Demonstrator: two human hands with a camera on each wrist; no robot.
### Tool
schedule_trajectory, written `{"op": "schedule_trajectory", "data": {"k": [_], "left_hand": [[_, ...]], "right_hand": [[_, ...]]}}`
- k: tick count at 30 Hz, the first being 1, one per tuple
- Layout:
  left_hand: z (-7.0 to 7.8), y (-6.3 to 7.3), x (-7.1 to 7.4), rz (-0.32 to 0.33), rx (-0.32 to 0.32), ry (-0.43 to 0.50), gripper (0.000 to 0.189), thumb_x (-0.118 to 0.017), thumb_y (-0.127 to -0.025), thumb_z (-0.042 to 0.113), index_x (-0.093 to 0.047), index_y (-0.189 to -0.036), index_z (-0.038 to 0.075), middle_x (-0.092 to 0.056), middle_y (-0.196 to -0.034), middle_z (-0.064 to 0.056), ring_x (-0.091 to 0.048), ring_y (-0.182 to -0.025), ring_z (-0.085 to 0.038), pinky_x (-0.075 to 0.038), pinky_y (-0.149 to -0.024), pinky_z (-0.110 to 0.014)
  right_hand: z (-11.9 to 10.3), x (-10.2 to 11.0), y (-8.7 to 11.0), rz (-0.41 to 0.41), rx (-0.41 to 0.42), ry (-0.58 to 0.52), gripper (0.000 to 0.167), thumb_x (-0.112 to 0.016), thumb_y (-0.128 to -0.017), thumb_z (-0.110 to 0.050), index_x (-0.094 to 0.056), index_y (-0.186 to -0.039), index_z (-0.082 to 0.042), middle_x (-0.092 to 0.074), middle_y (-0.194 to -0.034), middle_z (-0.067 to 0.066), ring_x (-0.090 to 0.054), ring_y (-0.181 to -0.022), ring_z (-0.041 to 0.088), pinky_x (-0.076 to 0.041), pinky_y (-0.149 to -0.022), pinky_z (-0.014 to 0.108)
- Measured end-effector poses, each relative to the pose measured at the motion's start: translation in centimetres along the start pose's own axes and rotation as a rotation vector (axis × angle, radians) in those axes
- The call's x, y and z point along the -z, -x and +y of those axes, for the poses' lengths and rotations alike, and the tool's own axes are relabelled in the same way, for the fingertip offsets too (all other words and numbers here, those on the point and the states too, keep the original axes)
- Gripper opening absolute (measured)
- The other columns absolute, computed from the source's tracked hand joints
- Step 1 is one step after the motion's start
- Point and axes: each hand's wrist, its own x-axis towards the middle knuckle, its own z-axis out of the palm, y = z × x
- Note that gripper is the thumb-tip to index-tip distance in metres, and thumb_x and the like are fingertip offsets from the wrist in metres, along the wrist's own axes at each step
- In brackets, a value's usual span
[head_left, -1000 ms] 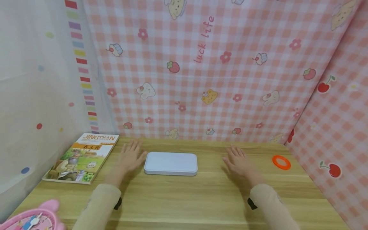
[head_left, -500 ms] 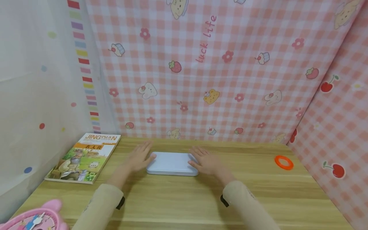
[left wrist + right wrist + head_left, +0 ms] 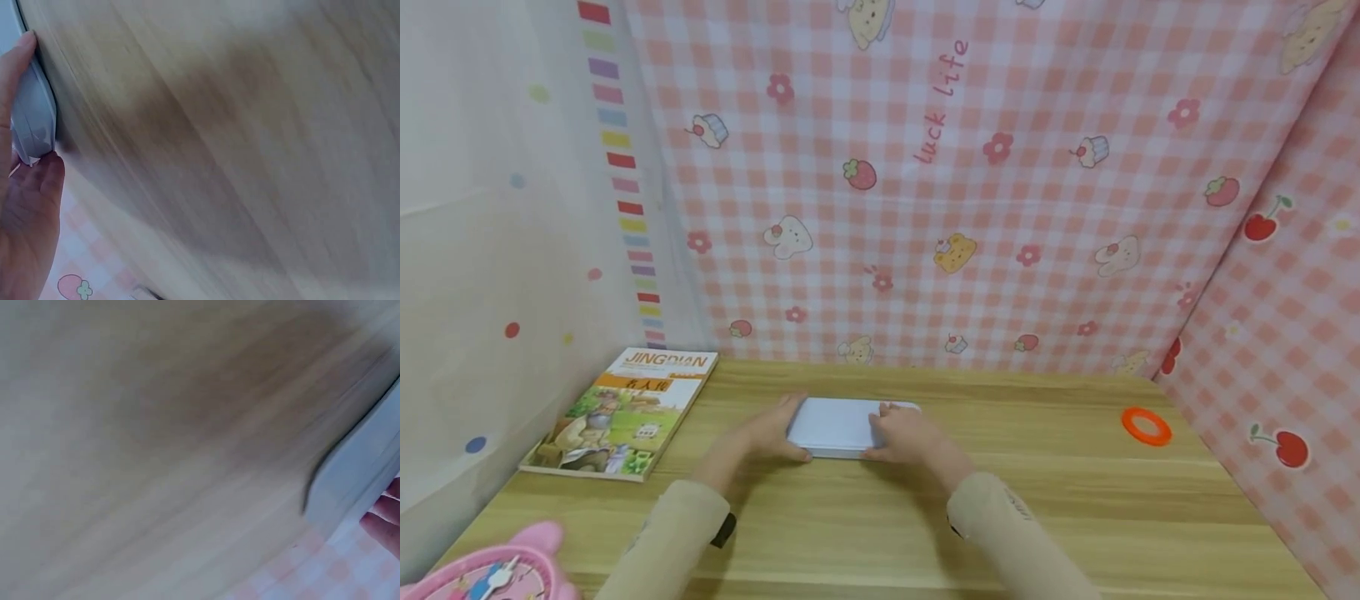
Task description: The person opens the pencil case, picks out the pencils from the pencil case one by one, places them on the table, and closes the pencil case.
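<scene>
A flat, rounded, pale white case (image 3: pixel 838 427) lies on the wooden table with a hand at each end. My left hand (image 3: pixel 769 432) grips its left end, thumb at the front edge and fingers at the back corner. The left wrist view shows the thumb (image 3: pixel 24 45) and fingertips (image 3: pixel 53 172) meeting the case's grey-white side (image 3: pixel 36 103). At the right end my right hand (image 3: pixel 908 435) holds the case, fingers bent over its top and thumb by the front edge. In the right wrist view, fingertips (image 3: pixel 382 528) touch the case's edge (image 3: pixel 350 472).
A paperback book (image 3: pixel 625 417) lies at the back left of the table (image 3: pixel 850 533). Part of a pink clock-like toy (image 3: pixel 501 571) shows at the front left. An orange ring (image 3: pixel 1146 426) lies at the right. A pink checked cloth (image 3: pixel 880 208) hangs behind.
My right hand has come left from the bare table to the case, and my left hand has moved right onto it. Straight fingers have bent around both ends.
</scene>
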Motion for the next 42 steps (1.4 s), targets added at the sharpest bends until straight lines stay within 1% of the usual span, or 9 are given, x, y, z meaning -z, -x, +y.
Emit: {"op": "schedule_trajectory", "data": {"k": [4, 6, 8, 18, 24, 35, 39, 40, 42], "left_hand": [[-0.2, -0.2, -0.1, 0.019, 0.049, 0.037, 0.104, -0.082, -0.062, 0.025, -0.021, -0.138, -0.011, -0.032, -0.136, -0.031, -0.037, -0.125, -0.043, -0.028, -0.108, -0.050], [-0.3, -0.3, -0.2, 0.021, 0.068, 0.053, 0.105, -0.083, -0.061, 0.024, -0.021, -0.138, -0.011, -0.033, -0.136, -0.031, -0.037, -0.125, -0.043, -0.028, -0.108, -0.050], [-0.3, -0.4, -0.3, 0.027, 0.084, 0.074, 0.104, -0.083, -0.061, 0.023, -0.021, -0.138, -0.011, -0.033, -0.136, -0.031, -0.037, -0.125, -0.042, -0.028, -0.108, -0.049], [-0.5, -0.6, -0.6, 0.029, 0.121, 0.136, 0.104, -0.083, -0.062, 0.019, -0.019, -0.138, -0.011, -0.032, -0.136, -0.031, -0.036, -0.125, -0.042, -0.027, -0.109, -0.050], [-0.7, -0.6, -0.7, 0.030, 0.120, 0.119, 0.104, -0.083, -0.063, 0.021, -0.020, -0.138, -0.010, -0.030, -0.138, -0.030, -0.033, -0.128, -0.041, -0.026, -0.110, -0.049], [-0.2, -0.4, -0.5, 0.030, 0.118, 0.144, 0.103, -0.083, -0.063, 0.019, -0.019, -0.138, -0.010, -0.031, -0.138, -0.029, -0.033, -0.128, -0.041, -0.025, -0.110, -0.049], [-0.2, -0.4, -0.5, 0.032, 0.133, 0.161, 0.103, -0.083, -0.063, 0.018, -0.019, -0.139, -0.009, -0.029, -0.139, -0.029, -0.033, -0.128, -0.041, -0.025, -0.110, -0.049], [-0.2, -0.4, -0.6, 0.033, 0.136, 0.163, 0.103, -0.083, -0.063, 0.017, -0.019, -0.139, -0.009, -0.029, -0.139, -0.029, -0.033, -0.128, -0.041, -0.025, -0.110, -0.049], [-0.2, -0.3, -0.6, 0.035, 0.141, 0.162, 0.103, -0.083, -0.063, 0.017, -0.019, -0.139, -0.009, -0.029, -0.139, -0.029, -0.032, -0.128, -0.041, -0.025, -0.110, -0.049]], "right_hand": [[-0.6, -0.1, -0.9, 0.059, 0.090, 0.087, 0.037, -0.066, -0.077, -0.046, -0.063, -0.073, -0.009, -0.062, -0.071, 0.001, -0.057, -0.063, 0.015, -0.049, -0.055, 0.027], [-0.8, -0.3, -1.3, 0.070, 0.128, 0.112, 0.035, -0.067, -0.076, -0.043, -0.059, -0.063, -0.012, -0.061, -0.065, -0.002, -0.055, -0.058, 0.013, -0.047, -0.052, 0.026], [-0.8, -0.2, -1.6, 0.063, 0.162, 0.123, 0.034, -0.067, -0.076, -0.041, -0.057, -0.058, -0.014, -0.061, -0.063, -0.003, -0.053, -0.055, 0.013, -0.046, -0.050, 0.025], [-0.9, -0.1, -2.0, 0.030, 0.301, 0.246, 0.027, -0.063, -0.080, -0.035, -0.060, -0.059, -0.017, -0.061, -0.060, -0.005, -0.050, -0.050, 0.011, -0.045, -0.049, 0.024], [-0.8, -0.7, -2.1, 0.046, 0.311, 0.279, 0.031, -0.060, -0.083, -0.037, -0.061, -0.058, -0.018, -0.061, -0.058, -0.006, -0.044, -0.047, 0.010, -0.046, -0.048, 0.024], [-0.7, -0.6, -1.6, 0.113, 0.317, 0.301, 0.034, -0.060, -0.081, -0.039, -0.060, -0.054, -0.018, -0.059, -0.056, -0.005, -0.050, -0.048, 0.011, -0.044, -0.046, 0.024], [-0.6, -0.5, -1.4, 0.113, 0.274, 0.243, 0.036, -0.062, -0.080, -0.042, -0.060, -0.057, -0.015, -0.058, -0.057, -0.004, -0.049, -0.049, 0.010, -0.042, -0.044, 0.022], [-0.4, -0.5, -1.3, 0.105, 0.250, 0.202, 0.036, -0.062, -0.081, -0.043, -0.061, -0.061, -0.014, -0.060, -0.060, -0.002, -0.051, -0.050, 0.011, -0.043, -0.045, 0.023], [0.1, -0.3, -0.9, 0.062, 0.168, 0.046, 0.036, -0.064, -0.080, -0.043, -0.066, -0.076, -0.008, -0.067, -0.075, 0.003, -0.060, -0.063, 0.014, -0.050, -0.055, 0.024]]}}
